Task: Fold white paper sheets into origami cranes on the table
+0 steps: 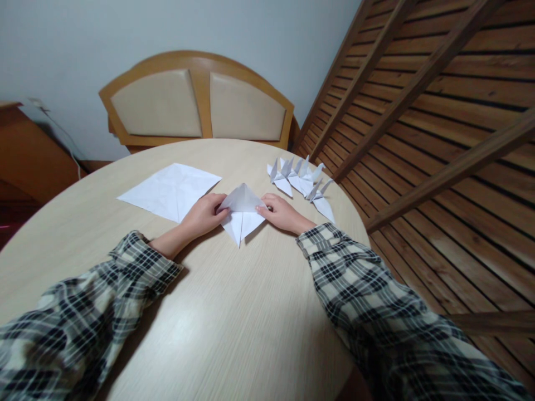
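A folded piece of white origami paper (pixel 242 214) lies at the middle of the table, diamond-shaped, with a crease across it and a slit down its lower half. My left hand (pixel 205 213) pinches its left corner between thumb and fingers. On the opposite corner, my right hand (pixel 282 213) grips the paper the same way, thumb on top. Left of the folded piece rests a flat white paper sheet (pixel 169 189) showing crease lines. Several folded paper cranes (pixel 298 177) stand in a cluster beyond my right hand.
The round pale wooden table (pixel 234 312) carries everything. A wooden headboard (pixel 204 94) with cream panels stands behind it. On the right rises a slatted wooden wall (pixel 438 139). A brown wooden cabinet (pixel 33 156) and a cord are at the left.
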Demonstrator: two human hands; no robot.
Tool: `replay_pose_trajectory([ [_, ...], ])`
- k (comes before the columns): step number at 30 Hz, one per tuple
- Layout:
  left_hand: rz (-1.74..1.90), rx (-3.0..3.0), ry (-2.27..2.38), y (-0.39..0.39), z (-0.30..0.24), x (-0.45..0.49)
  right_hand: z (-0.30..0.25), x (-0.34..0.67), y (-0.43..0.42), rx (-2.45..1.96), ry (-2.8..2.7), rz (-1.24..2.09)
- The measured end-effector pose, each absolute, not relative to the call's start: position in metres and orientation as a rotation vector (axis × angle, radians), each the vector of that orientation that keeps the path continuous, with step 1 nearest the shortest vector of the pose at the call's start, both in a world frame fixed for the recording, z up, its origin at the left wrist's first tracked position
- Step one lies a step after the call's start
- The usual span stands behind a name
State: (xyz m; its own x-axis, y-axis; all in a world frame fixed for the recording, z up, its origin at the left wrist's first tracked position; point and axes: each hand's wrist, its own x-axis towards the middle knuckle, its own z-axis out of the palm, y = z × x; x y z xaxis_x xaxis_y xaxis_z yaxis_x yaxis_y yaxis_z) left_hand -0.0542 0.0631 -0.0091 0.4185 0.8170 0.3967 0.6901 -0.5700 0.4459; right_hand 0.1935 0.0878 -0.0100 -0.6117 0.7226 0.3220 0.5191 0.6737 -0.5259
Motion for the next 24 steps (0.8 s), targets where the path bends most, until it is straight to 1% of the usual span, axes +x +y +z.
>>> replay_pose_trajectory([
  [17,0.827,2.389,1.444,0.0632,-0.0091,-0.0515,-0.0094,0.1922,0.0877,-1.007,-2.335,0.540],
  [24,0.880,2.330,1.426,0.0629,-0.0106,-0.0523,-0.0093,0.1919,0.0865,-1.033,-2.290,0.531],
])
